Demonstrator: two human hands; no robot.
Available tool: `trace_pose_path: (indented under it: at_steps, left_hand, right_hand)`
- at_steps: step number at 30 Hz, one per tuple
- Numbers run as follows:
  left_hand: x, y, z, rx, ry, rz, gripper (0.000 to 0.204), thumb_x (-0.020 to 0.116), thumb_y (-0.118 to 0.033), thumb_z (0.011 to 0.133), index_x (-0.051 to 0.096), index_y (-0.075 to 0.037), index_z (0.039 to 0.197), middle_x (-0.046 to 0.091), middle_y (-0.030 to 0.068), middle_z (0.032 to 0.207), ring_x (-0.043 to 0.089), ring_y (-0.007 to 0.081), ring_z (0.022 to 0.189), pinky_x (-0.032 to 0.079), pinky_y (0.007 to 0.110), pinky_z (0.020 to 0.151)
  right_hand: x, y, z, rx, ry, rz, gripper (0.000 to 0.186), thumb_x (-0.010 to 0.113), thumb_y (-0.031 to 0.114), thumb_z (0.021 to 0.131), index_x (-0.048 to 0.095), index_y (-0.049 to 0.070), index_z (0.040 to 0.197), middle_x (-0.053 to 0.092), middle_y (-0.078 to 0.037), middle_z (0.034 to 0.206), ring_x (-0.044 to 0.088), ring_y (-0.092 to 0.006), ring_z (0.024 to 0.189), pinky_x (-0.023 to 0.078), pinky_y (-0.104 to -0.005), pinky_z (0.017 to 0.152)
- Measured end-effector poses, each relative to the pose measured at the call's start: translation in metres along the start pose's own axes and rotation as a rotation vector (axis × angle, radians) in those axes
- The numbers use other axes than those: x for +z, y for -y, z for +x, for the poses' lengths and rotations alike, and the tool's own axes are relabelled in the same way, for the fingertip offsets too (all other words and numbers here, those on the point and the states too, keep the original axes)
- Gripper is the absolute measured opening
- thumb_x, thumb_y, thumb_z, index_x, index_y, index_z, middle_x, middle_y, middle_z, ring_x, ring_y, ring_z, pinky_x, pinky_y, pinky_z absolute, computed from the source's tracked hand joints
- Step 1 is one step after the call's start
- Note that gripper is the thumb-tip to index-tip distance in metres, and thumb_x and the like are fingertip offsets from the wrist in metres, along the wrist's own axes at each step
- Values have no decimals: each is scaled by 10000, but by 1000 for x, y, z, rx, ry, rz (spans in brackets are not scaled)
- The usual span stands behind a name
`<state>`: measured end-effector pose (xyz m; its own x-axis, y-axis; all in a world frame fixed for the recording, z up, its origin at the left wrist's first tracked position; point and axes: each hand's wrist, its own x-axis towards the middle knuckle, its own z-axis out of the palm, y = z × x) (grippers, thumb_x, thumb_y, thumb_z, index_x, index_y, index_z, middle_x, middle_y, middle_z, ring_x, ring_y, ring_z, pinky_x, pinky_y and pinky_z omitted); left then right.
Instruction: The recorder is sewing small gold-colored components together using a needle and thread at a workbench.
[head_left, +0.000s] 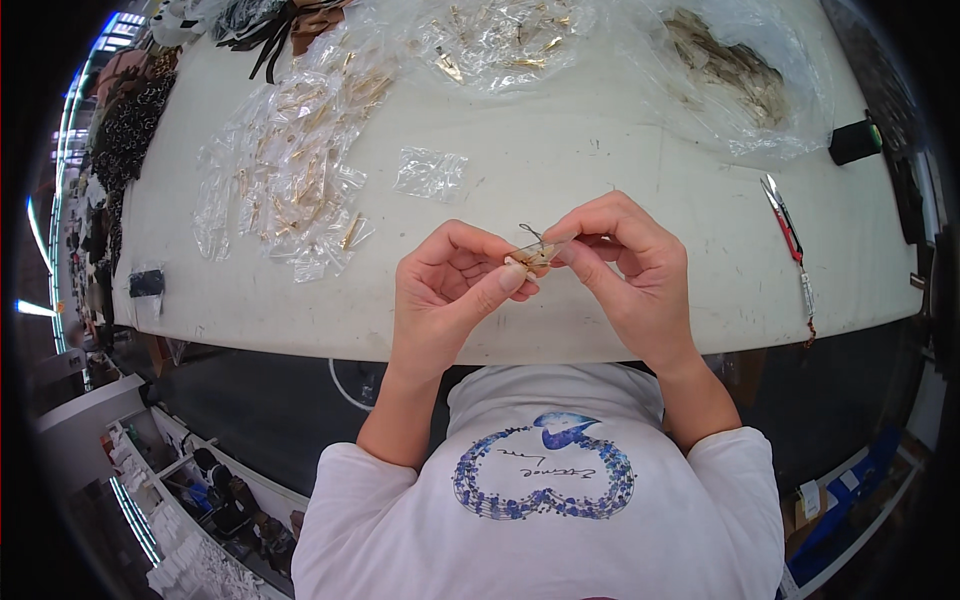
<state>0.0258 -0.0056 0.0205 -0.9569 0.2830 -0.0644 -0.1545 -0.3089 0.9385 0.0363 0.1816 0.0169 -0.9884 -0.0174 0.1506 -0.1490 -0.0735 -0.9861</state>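
Close to the table's front edge, my left hand (pixel 455 275) and my right hand (pixel 635 265) meet around a small translucent piece with a dark thread loop (pixel 540 250). My left thumb and fingers pinch its left end, where something whitish and gold-coloured shows. On the other side, my right thumb and index finger grip its clear edge. The fingers partly cover the piece, so its exact kind cannot be made out. A flat clear plastic bag (pixel 431 174) lies on the table beyond my hands.
Small clear bags with gold-coloured parts (pixel 300 180) spread over the left side. More gold parts (pixel 500 40) lie in plastic at the back, beside a large bag of brownish pieces (pixel 725 70). Red-handled thread snips (pixel 785 225) and a black thread spool (pixel 855 143) are at right.
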Motion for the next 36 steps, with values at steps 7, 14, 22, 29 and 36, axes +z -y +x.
trace_pose_path:
  at_steps: [7,14,22,29,36]
  left_hand:
    - [-5,2,1,-45,28,-30,122,673,-17,890,581,-3,969,712,157,889,717,187,802,592,284,684]
    - [-9,3,2,-103,47,-57,136,681,-60,896,579,-5,967,706,156,872,693,164,745,572,279,671]
    - [-9,5,3,-110,63,-54,122,670,-49,901,575,-3,961,702,155,867,692,169,754,571,280,670]
    - [-8,6,4,-94,77,-62,120,667,-40,901,572,-1,963,698,150,871,696,178,786,574,281,673]
    - [-9,6,3,-94,90,-50,120,662,-24,900,569,2,970,694,148,873,700,191,810,582,289,693]
  right_hand:
    - [1,-5,-2,74,31,149,130,614,-68,889,675,-34,998,629,-80,996,669,-149,893,587,-269,798]
    - [2,-6,-2,132,57,201,127,598,-61,902,668,-42,1006,621,-79,996,663,-147,900,588,-272,803]
    - [-2,-6,-1,151,83,202,124,598,-64,898,668,-41,997,626,-72,985,665,-142,906,585,-271,815]
    - [-2,-5,-1,129,86,160,124,599,-65,893,671,-39,991,632,-69,974,668,-141,903,583,-270,822]
    - [-3,-7,-1,86,103,108,118,621,-51,890,687,-12,980,639,-65,972,665,-141,897,560,-265,807]
